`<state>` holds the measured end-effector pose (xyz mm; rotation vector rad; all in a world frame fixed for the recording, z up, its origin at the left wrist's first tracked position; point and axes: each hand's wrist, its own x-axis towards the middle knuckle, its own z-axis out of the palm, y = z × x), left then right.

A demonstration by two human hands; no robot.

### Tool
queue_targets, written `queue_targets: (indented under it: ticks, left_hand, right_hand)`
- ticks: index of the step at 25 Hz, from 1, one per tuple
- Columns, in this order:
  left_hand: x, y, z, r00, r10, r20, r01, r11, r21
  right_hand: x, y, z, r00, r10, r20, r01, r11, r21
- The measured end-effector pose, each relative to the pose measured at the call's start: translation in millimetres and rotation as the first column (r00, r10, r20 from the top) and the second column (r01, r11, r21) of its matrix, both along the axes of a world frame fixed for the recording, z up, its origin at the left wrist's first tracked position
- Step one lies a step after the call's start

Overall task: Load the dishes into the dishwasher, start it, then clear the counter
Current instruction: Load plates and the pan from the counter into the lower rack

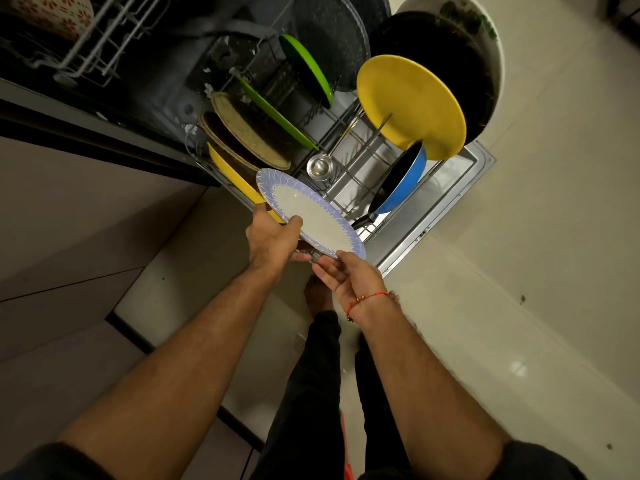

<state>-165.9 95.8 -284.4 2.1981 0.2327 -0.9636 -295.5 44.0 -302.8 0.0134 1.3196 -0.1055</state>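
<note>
A white plate with a blue patterned rim (313, 216) is held tilted over the front of the pulled-out lower rack (349, 174) of the open dishwasher. My left hand (272, 239) grips its near-left edge, thumb on top. My right hand (341, 275) touches the plate's near-right rim from below with relaxed fingers. Standing in the rack are a large yellow plate (412, 105), two green plates (304, 69), beige and brown plates (242, 133), another yellow plate (232, 176), a blue pan (401, 183) and a steel ladle (320, 166).
The dishwasher door (446, 202) lies open flat over the tiled floor (519, 237). The upper rack (104, 39) sticks out at top left with a flowered bowl (52, 12). Cabinet fronts (69, 220) run along the left. My legs and bare feet are below the plate.
</note>
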Motion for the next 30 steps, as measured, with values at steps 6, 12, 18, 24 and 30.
queue_targets:
  ticks: [6, 12, 18, 24, 30]
  left_hand:
    - [-2.3, -8.6, 32.7, 0.990, 0.140, 0.020, -0.136, 0.981, -0.136]
    - [-16.6, -16.5, 30.9, 0.894, 0.269, -0.359, -0.347, 0.922, -0.172]
    - [-35.7, -68.0, 24.5, 0.900, 0.044, -0.433, -0.186, 0.938, -0.291]
    - [-49.6, -100.7, 2.7, 0.924, -0.131, -0.359, -0.004, 0.937, -0.350]
    - [-3.6, -126.2, -17.7, 0.932, -0.333, 0.143, 0.358, 0.908, -0.218]
  right_hand:
    - [-4.4, -19.3, 18.4, 0.990, -0.123, 0.070, 0.131, 0.986, -0.108]
    - [-7.7, -70.4, 46.2, 0.999, 0.042, 0.016, -0.024, 0.803, -0.596]
    - [-16.5, -147.6, 62.9, 0.936, 0.226, -0.271, -0.280, 0.011, -0.960]
    - [-10.3, -236.5, 60.9, 0.692, 0.105, -0.715, -0.563, -0.540, -0.625]
    - [-11.3, -264.1, 40.3, 0.454, 0.093, -0.886, -0.640, -0.658, -0.397]
